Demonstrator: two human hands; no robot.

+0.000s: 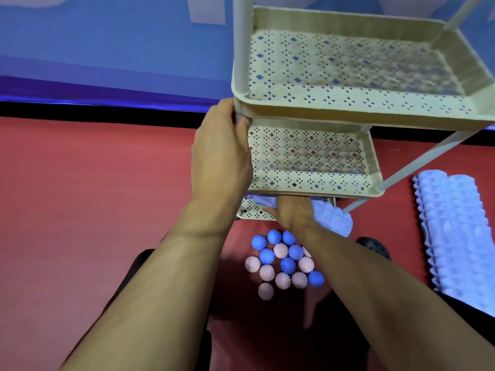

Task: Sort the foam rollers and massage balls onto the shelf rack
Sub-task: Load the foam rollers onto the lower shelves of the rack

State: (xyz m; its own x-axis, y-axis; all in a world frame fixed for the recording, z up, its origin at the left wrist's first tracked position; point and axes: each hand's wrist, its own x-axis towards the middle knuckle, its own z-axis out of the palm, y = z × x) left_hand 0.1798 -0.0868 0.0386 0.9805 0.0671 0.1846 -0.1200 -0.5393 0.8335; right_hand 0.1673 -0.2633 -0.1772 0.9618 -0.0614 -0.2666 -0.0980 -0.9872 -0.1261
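- The left hand [223,145] gripped the near-left post of the shelf rack [242,87], fingers curled round it just under the upper tray's corner; that brace looked like the right way to keep the light frame from sliding.
- The right hand [293,212] reached under the middle tray [316,191] onto a pale foam roller [330,216] on the bottom shelf [253,210]; its fingers were hidden beneath the tray, so whether they were spread or curled could not be told.
- To do this well, the roller should go in lengthwise and low, since part of it stuck out past the bottom shelf's front edge, to the right of the hand.
- Room above the right hand was tight: the middle tray's front rim sat directly over the knuckles.
- More foam rollers [452,231] lay on the red floor [93,183], well to the right of that hand.
- The blue and pink massage balls [284,259] clustered on the floor just behind the right wrist, between both forearms; a backward pull could scatter them.
- The two upper trays held nothing visible.
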